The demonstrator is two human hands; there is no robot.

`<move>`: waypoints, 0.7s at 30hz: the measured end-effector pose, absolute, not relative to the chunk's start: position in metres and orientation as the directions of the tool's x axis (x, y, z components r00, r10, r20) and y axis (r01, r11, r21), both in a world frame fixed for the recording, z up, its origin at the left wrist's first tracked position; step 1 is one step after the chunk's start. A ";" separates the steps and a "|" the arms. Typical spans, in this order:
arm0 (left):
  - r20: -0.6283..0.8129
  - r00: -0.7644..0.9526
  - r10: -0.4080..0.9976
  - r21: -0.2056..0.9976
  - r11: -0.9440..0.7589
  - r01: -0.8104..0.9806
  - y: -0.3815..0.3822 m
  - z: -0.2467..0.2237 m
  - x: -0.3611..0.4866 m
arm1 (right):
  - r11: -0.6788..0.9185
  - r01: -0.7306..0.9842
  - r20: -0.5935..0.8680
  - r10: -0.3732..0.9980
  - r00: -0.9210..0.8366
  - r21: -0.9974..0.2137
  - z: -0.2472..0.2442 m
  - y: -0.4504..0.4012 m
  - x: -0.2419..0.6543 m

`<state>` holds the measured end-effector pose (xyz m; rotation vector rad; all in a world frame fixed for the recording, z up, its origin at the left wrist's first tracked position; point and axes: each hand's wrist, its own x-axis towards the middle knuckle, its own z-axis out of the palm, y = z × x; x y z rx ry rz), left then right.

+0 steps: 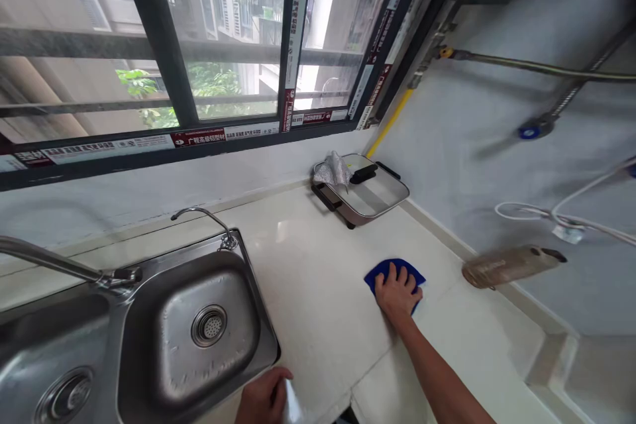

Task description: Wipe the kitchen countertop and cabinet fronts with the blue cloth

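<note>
My right hand [399, 293] presses a blue cloth [395, 266] against the white countertop [318, 291], its fingers bent over the fabric. The cloth is folded, and its edges stick out around the hand. At the bottom edge, beside the sink's front right corner, my left hand [264, 397] is closed with the thumb bent over. A pale, shiny thing [293, 407] shows just right of that hand; most of it is cut off by the frame, so its kind cannot be told.
The double steel sink [253, 318] with a large tap [54, 258] and a thin tap [203, 213] lies left. A glass-lidded electric pan [377, 195] with crumpled wrap [335, 171] stands in the back corner. A brown bottle [511, 267] is by the right wall. A window runs behind.
</note>
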<state>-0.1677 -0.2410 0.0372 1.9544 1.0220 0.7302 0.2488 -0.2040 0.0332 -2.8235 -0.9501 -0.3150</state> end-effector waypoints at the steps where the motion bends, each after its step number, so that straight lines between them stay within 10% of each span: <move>1: 0.124 0.507 0.853 0.849 -0.356 0.391 -0.241 0.037 -0.168 | -0.775 0.628 0.232 0.599 0.766 -0.073 0.036 -0.187 0.239; 11: 0.122 0.493 0.861 0.842 -0.353 0.407 -0.242 0.023 -0.169 | -0.224 0.963 0.168 0.954 0.248 -0.146 0.059 -0.118 0.092; 21: 0.114 0.505 0.856 0.834 -0.358 0.419 -0.238 0.043 -0.167 | 0.303 0.923 0.149 0.950 -0.274 -0.237 0.069 -0.221 0.048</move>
